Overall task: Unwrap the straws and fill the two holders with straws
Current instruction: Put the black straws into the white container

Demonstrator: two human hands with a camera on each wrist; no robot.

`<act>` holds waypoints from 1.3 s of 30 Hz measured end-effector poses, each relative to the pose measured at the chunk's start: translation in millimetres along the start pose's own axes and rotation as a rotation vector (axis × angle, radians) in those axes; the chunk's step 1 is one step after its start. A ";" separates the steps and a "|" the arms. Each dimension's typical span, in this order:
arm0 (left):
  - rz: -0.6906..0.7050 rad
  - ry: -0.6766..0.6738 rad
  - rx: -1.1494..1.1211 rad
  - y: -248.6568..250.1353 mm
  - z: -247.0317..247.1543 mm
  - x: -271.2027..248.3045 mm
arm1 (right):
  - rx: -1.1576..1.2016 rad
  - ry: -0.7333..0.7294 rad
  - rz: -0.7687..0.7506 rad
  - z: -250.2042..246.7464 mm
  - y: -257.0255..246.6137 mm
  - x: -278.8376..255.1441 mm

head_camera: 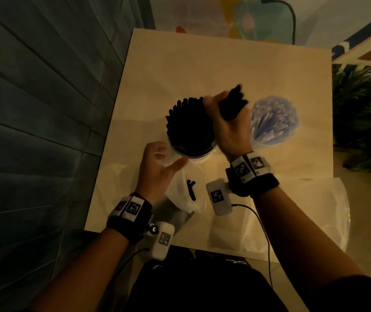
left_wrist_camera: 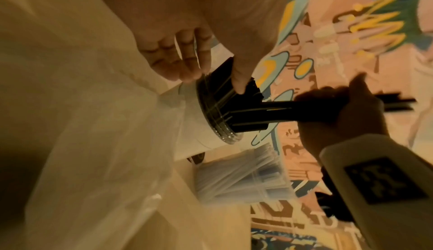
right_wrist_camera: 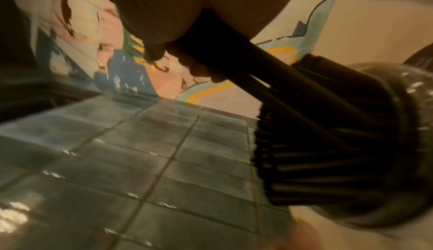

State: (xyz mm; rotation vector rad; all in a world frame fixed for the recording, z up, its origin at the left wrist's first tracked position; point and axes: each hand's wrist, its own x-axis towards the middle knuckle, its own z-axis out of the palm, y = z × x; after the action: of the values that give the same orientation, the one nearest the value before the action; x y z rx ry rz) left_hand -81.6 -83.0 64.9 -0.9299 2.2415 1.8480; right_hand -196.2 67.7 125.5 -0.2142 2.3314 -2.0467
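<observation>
Straws (head_camera: 231, 104) in the right hand (head_camera: 230, 129) sit bunched, ends angled into the holder (head_camera: 191, 152) mid-table, just left of that hand, while the open left hand (head_camera: 157, 165) steadies its near side.

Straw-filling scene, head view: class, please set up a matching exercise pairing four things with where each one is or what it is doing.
Things:
1. right hand
2. left hand
3. pale blue-white straws in a clear holder
4. crumpled clear plastic wrapper

States:
A. stands to the right of the black-straw holder
B. lies on the table near the left wrist, a few black straws inside
C. grips a bundle of black straws
D. fingers spread beside the holder's rim

Pairs: 1-C, 2-D, 3-A, 4-B
</observation>
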 end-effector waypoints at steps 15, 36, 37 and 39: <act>0.367 -0.289 0.309 19.5 16.1 78.6 | -0.199 -0.380 0.218 -15.9 75.5 -5.8; 0.220 -0.258 0.134 29.3 -12.9 70.5 | -0.182 -0.152 0.129 -13.2 64.5 -2.9; 0.208 -0.239 0.118 22.9 -19.8 67.6 | -0.179 -0.104 0.099 -18.1 59.9 -9.3; 0.190 -0.200 0.069 5.6 -35.8 58.2 | -0.179 0.025 -0.002 -30.1 47.9 -27.4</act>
State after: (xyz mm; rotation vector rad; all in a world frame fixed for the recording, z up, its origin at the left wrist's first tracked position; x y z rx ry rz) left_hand -120.7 -138.1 53.8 -0.5111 2.3204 1.8296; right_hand -176.5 106.7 80.3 -0.1964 2.5307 -1.8521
